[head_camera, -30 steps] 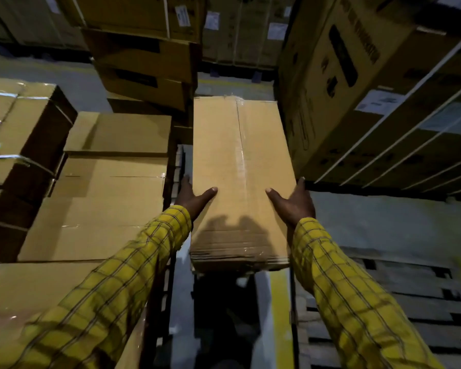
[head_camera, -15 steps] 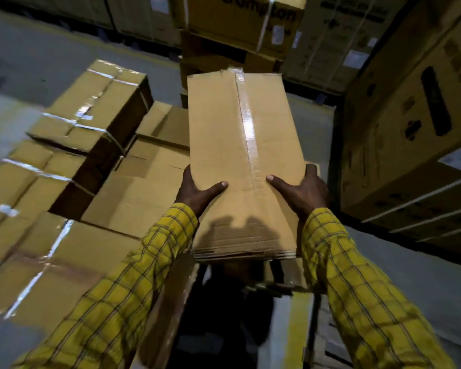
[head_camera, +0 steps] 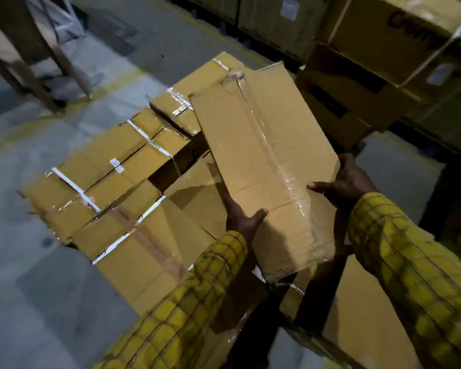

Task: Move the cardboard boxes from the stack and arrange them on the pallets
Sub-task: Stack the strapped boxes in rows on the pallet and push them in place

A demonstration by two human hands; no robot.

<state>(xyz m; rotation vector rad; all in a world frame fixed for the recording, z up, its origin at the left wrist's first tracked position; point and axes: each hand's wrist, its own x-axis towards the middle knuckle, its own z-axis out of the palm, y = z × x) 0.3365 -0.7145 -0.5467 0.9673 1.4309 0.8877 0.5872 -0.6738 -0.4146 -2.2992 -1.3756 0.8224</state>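
I carry a long brown cardboard box (head_camera: 261, 155), sealed with clear tape along its top, tilted to the left in the air. My left hand (head_camera: 242, 219) grips its near left edge, thumb on top. Its near right edge is held by my right hand (head_camera: 343, 186), thumb lying on the top face. Under and left of the carried box lie several taped cardboard boxes (head_camera: 133, 166) set side by side in a low layer; whatever they rest on is hidden.
Tall stacks of large printed cartons (head_camera: 378, 62) stand at the back right. A wooden frame (head_camera: 37, 54) stands on the grey concrete floor (head_camera: 37, 275) at the far left. Another box (head_camera: 362, 315) lies below my right arm.
My view has swung left and down. The carried box has turned counter-clockwise and now hangs over the low layer of boxes. Both hands keep their hold.
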